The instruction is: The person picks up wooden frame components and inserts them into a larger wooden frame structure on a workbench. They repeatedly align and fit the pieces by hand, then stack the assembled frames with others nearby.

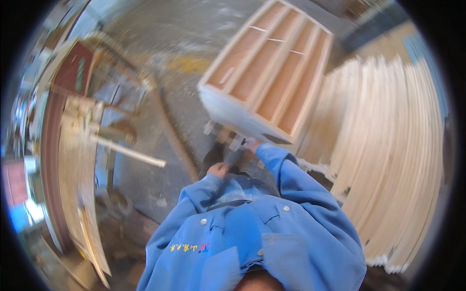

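My left hand (218, 169) is in front of my waist, its fingers curled closed. Further forward and to the right, my right hand (252, 145) is closed too, close to the near end of a stack of framed wooden panels. Between the hands is a dark grey object (234, 156), too smeared by motion to name; what each hand grips cannot be made out. The top panel (274, 60) of the stack has pale wood rails and reddish-brown recesses. Whitish sides show below it, and small wood blocks (225, 135) lie at its near left corner.
Tall rows of pale wooden boards (388, 155) fill the right side. At left stands a machine or bench with a dark red edge (51, 169) and light boards; a pale strip (128, 151) juts out from it. A long rail (167, 121) crosses the grey concrete floor (150, 29).
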The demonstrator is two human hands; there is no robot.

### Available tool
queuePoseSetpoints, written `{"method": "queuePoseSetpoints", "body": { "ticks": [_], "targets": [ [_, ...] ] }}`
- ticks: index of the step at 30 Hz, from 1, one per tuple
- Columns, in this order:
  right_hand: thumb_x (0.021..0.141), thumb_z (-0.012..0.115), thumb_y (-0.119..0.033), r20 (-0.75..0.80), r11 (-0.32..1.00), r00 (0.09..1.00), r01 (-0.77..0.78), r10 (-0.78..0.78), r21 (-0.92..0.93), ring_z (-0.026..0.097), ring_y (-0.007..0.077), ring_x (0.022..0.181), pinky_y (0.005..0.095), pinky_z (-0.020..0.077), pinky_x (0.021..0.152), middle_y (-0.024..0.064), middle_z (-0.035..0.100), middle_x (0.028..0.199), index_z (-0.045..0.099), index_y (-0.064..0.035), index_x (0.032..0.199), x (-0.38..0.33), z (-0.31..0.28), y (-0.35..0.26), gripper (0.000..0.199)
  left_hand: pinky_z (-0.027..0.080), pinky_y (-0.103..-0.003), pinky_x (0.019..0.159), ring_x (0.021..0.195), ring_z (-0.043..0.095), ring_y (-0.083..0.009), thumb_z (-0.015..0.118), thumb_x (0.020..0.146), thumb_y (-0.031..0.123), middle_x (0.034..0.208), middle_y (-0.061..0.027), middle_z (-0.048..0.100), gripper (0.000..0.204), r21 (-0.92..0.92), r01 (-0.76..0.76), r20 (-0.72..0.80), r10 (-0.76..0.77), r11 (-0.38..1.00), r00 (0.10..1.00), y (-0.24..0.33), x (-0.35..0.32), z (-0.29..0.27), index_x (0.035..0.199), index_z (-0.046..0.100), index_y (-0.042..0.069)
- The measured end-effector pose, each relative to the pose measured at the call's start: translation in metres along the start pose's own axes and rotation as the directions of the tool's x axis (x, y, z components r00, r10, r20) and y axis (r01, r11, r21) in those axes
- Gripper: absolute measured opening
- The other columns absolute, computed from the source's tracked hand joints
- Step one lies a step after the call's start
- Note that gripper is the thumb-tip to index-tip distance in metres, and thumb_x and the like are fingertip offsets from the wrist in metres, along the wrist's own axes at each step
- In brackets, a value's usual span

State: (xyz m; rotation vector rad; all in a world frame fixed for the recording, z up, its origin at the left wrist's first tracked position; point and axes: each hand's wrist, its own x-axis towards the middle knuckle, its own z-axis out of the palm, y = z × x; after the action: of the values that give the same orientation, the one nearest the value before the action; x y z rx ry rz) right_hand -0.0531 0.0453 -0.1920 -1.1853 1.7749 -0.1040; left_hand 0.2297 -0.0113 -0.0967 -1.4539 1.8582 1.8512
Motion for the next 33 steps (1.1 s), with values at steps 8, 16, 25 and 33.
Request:
{"method": "queuePoseSetpoints", "body": {
  "ticks": [8,16,25,33],
  "targets": [
    [0.093,0.061,-0.033,0.065,0.808,0.918,-0.377,0.392,0.452,0.064,0.0321,0.111,0.0417,0.0501,0.094,0.0176,0.066,0.125,0.065,-0.0062,0.126,-0.135,0.152,0.075,0.043,0.052,-0.033,0.088,0.096,0.068,-0.0213,0.064,0.093,0.035,0.104,-0.0119,0.073,0.042,0.053,-0.056,0.082,0.052,0.997,0.995,-0.033,0.032,0.006,0.121,0.069,0.003],
    [0.092,0.063,-0.037,0.100,0.476,0.784,-0.468,0.613,0.745,0.061,0.0335,0.116,0.0421,0.0472,0.099,0.0182,0.064,0.128,0.064,-0.0070,0.128,-0.185,0.236,0.080,0.047,0.049,-0.034,0.092,0.103,0.066,-0.0218,0.062,0.094,0.041,0.108,-0.0121,0.072,0.047,0.473,-0.179,0.318,0.022,0.862,0.948,-0.020,0.035,0.047,0.121,0.068,0.003],
    [0.090,0.064,-0.040,0.147,0.225,0.682,-0.425,0.717,0.877,0.058,0.0349,0.122,0.0425,0.0440,0.105,0.0188,0.062,0.131,0.062,-0.0077,0.131,-0.180,0.285,0.055,0.053,0.047,-0.040,0.099,0.114,0.064,-0.0324,0.059,0.094,0.046,0.119,-0.0176,0.069,0.053,0.466,-0.290,0.612,-0.068,0.836,0.788,-0.007,0.067,0.116,0.124,0.067,0.003],
    [0.089,0.065,-0.045,0.220,0.241,0.624,-0.567,0.750,0.788,0.053,0.0364,0.128,0.0436,0.0399,0.111,0.0193,0.058,0.137,0.059,-0.0081,0.134,-0.190,0.328,0.007,0.059,0.039,-0.043,0.110,0.131,0.050,-0.0378,0.057,0.093,0.049,0.138,-0.0241,0.056,0.068,0.518,-0.282,0.614,-0.121,0.807,0.780,-0.111,0.216,0.209,0.141,0.049,0.001]
  ]
}}
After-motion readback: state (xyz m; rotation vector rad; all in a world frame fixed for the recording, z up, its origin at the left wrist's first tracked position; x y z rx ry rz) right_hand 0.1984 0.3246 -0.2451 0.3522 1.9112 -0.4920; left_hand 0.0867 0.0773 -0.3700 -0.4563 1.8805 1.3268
